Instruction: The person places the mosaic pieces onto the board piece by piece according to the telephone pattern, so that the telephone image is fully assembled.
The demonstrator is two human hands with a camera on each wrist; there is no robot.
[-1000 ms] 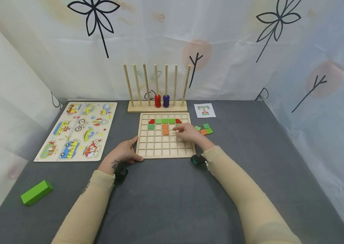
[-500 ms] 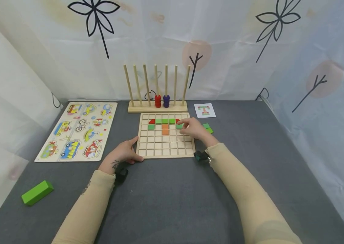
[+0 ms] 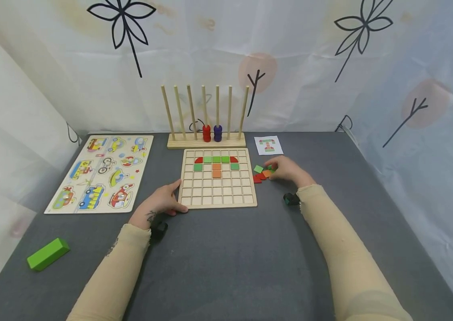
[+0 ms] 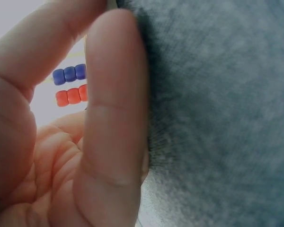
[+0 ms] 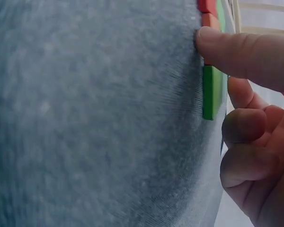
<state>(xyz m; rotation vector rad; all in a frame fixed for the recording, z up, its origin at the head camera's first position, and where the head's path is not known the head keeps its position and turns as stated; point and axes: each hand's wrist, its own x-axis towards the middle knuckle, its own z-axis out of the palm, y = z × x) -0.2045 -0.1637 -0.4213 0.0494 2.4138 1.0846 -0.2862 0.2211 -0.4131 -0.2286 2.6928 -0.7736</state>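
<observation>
My left hand (image 3: 162,199) rests at the near left corner of the wooden grid board (image 3: 198,192), its thumb and a finger along the edges. In the left wrist view, the fingers (image 4: 114,94) look extended. Coloured tiles on the board include a green row (image 3: 216,159) between two red rounded ones, a green tile (image 3: 234,166) at right and orange tiles (image 3: 216,170) below the row's middle. Right of the board, my right hand (image 3: 288,170) reaches into loose tiles. Its thumb touches an orange tile (image 3: 266,173), with the index finger on the far side and the other fingers bent.
Red tiles (image 3: 258,179) and a green tile (image 3: 258,169) lie by the right hand. A pattern card (image 3: 268,145) is behind them. A peg stand (image 3: 206,141) with red and blue beads stands behind the board. Leftward are a vehicle puzzle (image 3: 100,174) and a green block (image 3: 48,254).
My right hand has moved right, from over the board to the loose tiles. The green tile under the right red piece is now uncovered. My left hand stays at the board's corner.
</observation>
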